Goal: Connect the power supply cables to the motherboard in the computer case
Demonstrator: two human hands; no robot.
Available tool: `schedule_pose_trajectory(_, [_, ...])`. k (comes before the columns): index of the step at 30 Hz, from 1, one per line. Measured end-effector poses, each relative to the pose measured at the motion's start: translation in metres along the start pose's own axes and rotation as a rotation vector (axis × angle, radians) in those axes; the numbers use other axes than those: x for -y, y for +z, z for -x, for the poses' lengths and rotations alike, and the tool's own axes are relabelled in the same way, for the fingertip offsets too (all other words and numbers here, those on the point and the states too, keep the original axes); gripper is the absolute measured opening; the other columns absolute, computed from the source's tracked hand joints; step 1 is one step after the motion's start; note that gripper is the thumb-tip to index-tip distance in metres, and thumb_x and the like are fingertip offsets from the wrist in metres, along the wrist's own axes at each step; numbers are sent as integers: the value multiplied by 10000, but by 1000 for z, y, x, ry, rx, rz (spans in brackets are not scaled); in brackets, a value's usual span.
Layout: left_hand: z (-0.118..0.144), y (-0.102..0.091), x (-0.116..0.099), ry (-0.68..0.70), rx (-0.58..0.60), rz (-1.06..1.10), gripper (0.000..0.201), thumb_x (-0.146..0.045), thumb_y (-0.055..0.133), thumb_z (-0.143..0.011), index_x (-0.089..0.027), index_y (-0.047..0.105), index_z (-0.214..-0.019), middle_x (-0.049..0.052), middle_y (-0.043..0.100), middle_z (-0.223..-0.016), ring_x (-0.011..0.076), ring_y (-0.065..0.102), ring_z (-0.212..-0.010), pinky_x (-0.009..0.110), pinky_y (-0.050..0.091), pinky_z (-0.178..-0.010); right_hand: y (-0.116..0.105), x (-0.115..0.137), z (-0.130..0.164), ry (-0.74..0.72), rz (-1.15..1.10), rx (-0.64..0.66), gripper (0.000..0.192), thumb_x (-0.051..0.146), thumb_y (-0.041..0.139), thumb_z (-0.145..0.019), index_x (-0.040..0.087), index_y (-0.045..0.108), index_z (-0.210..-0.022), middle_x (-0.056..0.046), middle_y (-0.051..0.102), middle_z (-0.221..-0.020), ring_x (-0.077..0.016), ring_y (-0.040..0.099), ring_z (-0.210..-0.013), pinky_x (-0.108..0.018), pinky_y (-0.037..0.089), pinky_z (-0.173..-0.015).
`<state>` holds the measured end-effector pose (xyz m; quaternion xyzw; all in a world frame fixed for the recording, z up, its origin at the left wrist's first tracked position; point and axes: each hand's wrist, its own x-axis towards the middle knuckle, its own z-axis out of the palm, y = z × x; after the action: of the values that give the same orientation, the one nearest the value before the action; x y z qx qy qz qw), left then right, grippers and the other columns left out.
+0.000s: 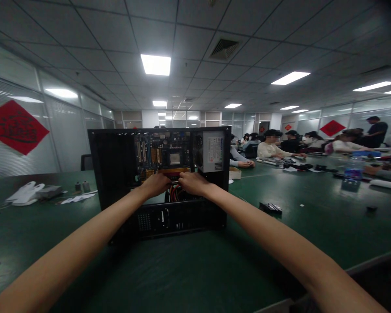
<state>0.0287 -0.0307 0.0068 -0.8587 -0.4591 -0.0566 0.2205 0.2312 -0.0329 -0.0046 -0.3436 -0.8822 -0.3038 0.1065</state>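
A black computer case [195, 221] stands on the green table with its side open towards me. Inside are a motherboard [164, 145], a pale square processor socket [175, 159], and a silver power supply [214, 150] at upper right. Both hands reach into the case at the board's lower edge, by the yellow and red memory slots [176, 171]. My left hand [156, 185] has its fingers closed there, and my right hand [194, 182] pinches close beside it. Whatever their fingertips hold is too small and covered to make out. Red and black cables [176, 194] lie just below the hands.
The green table [169, 269] spreads around the case. White plastic bag [26, 192] and a grey box [48, 191] lie left. Dark metal pieces [270, 208] and a water jug [353, 169] are right. Several people sit beyond; one person's hands [246, 164] rest behind the case.
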Motion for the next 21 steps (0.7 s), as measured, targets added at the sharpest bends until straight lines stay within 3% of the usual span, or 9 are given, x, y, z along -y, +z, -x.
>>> schedule_pose_trajectory(6, [-3, 6, 8, -47, 5, -5, 290, -334, 494, -904, -283, 743, -1045, 76, 747, -968, 267, 697, -914, 324, 518, -762, 1, 0, 1, 28, -46, 20, 224, 192, 456, -941, 116, 656, -1004, -129, 627, -1061, -245, 634, -964, -304, 495, -732])
schedule_pose_trajectory(11, [-1, 5, 7, -16, -14, -60, 294, -334, 482, -915, -307, 734, -1064, 75, 744, -972, 286, 694, -919, 350, 517, -760, 0, 1, 1, 51, -84, 34, 256, 222, 433, -958, 119, 662, -1009, -134, 631, -1075, -239, 642, -954, -299, 492, -741])
schedule_pose_trajectory(21, [5, -3, -3, -11, 27, -130, 328, -310, 440, -951, -203, 735, -1046, 146, 734, -926, 284, 700, -884, 363, 512, -794, 0, 3, 3, 37, -97, 44, 249, 225, 458, -946, 115, 665, -1029, -138, 639, -1076, -241, 653, -943, -300, 498, -746])
